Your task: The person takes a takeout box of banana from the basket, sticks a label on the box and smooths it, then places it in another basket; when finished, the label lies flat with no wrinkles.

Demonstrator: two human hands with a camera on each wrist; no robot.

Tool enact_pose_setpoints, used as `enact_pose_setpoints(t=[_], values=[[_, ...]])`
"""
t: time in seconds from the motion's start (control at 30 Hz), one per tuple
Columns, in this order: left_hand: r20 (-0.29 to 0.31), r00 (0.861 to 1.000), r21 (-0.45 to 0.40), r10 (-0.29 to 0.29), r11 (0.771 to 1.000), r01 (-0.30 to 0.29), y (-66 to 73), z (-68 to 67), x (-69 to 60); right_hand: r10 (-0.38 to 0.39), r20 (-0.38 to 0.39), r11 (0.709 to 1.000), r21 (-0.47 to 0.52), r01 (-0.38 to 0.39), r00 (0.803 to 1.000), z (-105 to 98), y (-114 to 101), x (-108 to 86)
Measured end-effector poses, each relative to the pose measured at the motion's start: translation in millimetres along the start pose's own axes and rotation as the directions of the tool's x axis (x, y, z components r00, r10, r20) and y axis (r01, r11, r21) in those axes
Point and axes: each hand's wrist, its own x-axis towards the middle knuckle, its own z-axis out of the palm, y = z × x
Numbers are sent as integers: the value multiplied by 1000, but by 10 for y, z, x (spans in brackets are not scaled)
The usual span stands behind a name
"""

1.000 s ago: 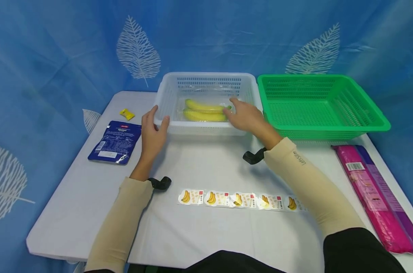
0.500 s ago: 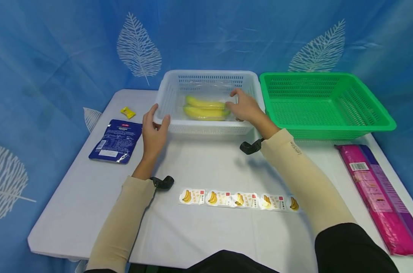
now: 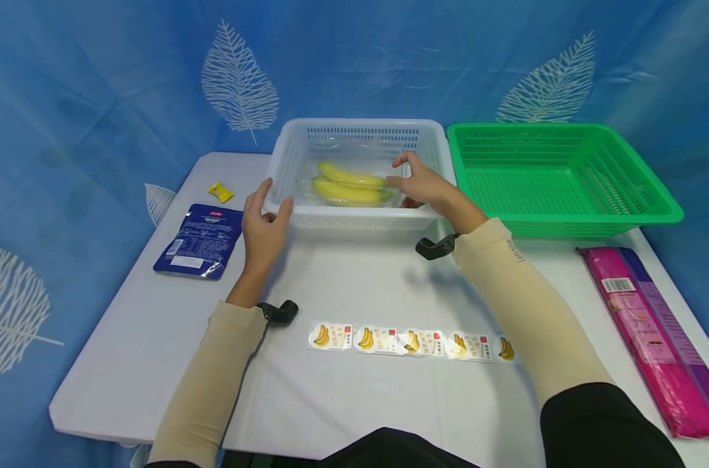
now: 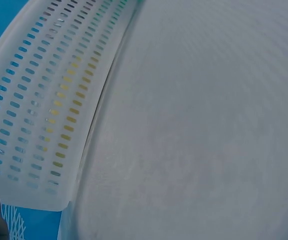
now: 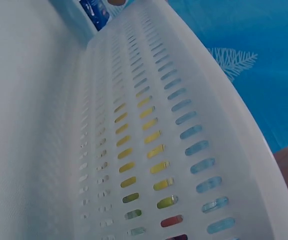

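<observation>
A white basket [image 3: 354,221] and a green basket [image 3: 565,227] stand side by side at the far edge of the white table [image 3: 354,403], a blue leaf-patterned cloth [image 3: 389,65] behind them. To the left lie one blue pouch [image 3: 199,242] and, just beyond it, one small yellow packet [image 3: 220,192]; to the right, nearer than the green basket, lies one long pink and purple packet [image 3: 653,344]. A strip of labels [image 3: 421,342] crosses the near middle of the table; the right sleeve [image 3: 530,312] covers its right end. Five labels show, the last partly hidden.

The clear package [image 3: 360,162] is inside the white basket, behind the near wall, with two bananas [image 3: 348,194] in it. Their long axes run left to right, left ends slightly farther, greenish ends to the right.

The left hand [image 3: 263,227] grips the near left corner of the white basket between thumb and fingers. The right hand [image 3: 427,185] reaches inside with bent fingers at the package's right end; whether they pinch it cannot be told.
</observation>
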Motion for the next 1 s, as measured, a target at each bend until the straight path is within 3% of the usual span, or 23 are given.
enact_pose_setpoints(t=[0.07, 0.23, 0.3, 0.6, 0.83, 1.0], values=[[6, 1000, -9, -3, 1000, 3, 64, -8, -11, -1, 1, 1000, 13, 1, 1000, -10, -5, 2], [10, 1000, -5, -2, 1000, 2, 76, -21, -9, -21, -16, 999, 43, 22, 1000, -7, -13, 16], [3, 1000, 7, -2, 1000, 2, 16, -18, 8, -26, -25, 998, 49, 27, 999, 2, -16, 20], [9, 1000, 3, -9, 1000, 9, -2, -11, 5, 3, -35, 999, 50, -1, 999, 4, -24, 33], [25, 1000, -8, -15, 1000, 15, -16, -5, 18, -36, -63, 997, 69, 41, 997, -7, -25, 7], [25, 1000, -13, -11, 1000, 11, -26, -3, 35, -49, -84, 989, 134, 60, 995, -23, -34, -14]])
